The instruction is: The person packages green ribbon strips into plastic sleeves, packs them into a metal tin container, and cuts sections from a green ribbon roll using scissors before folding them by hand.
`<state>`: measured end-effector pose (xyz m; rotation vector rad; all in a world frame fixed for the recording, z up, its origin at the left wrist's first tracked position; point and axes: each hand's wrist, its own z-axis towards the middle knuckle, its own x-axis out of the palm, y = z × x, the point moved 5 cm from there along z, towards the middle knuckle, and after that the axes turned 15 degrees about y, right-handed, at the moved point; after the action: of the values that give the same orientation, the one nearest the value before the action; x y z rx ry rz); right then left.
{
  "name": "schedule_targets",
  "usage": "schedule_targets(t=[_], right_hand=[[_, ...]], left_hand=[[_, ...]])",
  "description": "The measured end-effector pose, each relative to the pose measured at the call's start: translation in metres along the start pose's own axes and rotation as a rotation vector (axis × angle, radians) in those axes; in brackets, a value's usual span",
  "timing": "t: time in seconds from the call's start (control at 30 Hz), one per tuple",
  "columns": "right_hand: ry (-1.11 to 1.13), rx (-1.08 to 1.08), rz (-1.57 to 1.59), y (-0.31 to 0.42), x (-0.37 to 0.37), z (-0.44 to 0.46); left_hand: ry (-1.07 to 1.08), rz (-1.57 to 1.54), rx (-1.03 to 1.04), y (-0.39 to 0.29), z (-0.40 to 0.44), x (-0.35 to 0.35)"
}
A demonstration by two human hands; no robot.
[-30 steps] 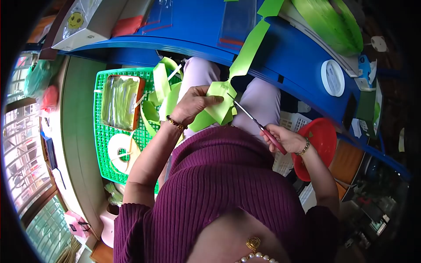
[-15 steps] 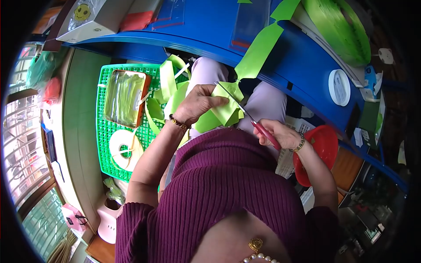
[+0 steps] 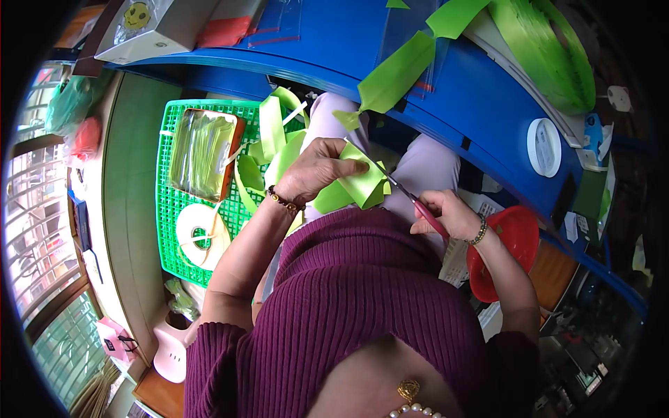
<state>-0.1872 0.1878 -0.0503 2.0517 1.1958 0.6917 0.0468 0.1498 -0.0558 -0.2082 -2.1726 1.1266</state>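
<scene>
My left hand is closed on a bright green leaf-shaped ribbon piece above my lap, the thumb pressed on top. In my right hand are scissors with dark red handles. Their blades point up and left and touch or overlap the right edge of the piece; I cannot tell whether they are cutting into it. A green ribbon strip, narrowed at intervals, hangs over the blue table's edge, its loose end apart from the held piece. More green ribbon lies under and left of my left hand.
The strip leads to a large green ribbon roll on the blue table. A green plastic crate at left bears a box of green pieces and a white tape roll. A red basin sits beyond my right wrist.
The hanging strip has come apart from the piece in my left hand and swung left. The scissors have moved slightly down and right, their blades now at the piece's right edge.
</scene>
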Motion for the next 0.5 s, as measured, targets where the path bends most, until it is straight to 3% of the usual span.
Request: schedule_targets(t=[0.1,0.23,0.27,0.4,0.43,0.5], right_hand=[[-0.065,-0.036,-0.119,0.004,-0.003,-0.002],[-0.454,-0.197,-0.052,0.015,-0.024,-0.03],[-0.584,-0.176,0.028,0.014,-0.034,-0.042],[-1.094,-0.088,-0.363,-0.006,-0.079,-0.091],[-1.141,0.03,-0.397,0.001,-0.083,-0.1],[-1.249,0.026,-0.451,-0.022,-0.106,-0.112]], left_hand=[[0.0,-0.001,0.023,-0.004,-0.002,0.004],[-0.033,0.047,0.05,-0.007,0.0,0.001],[-0.094,0.193,0.068,-0.012,0.001,-0.001],[-0.26,0.587,0.314,-0.036,0.008,0.009],[-0.26,0.67,0.394,-0.047,0.009,0.017],[-0.248,0.863,0.509,-0.071,0.008,0.035]])
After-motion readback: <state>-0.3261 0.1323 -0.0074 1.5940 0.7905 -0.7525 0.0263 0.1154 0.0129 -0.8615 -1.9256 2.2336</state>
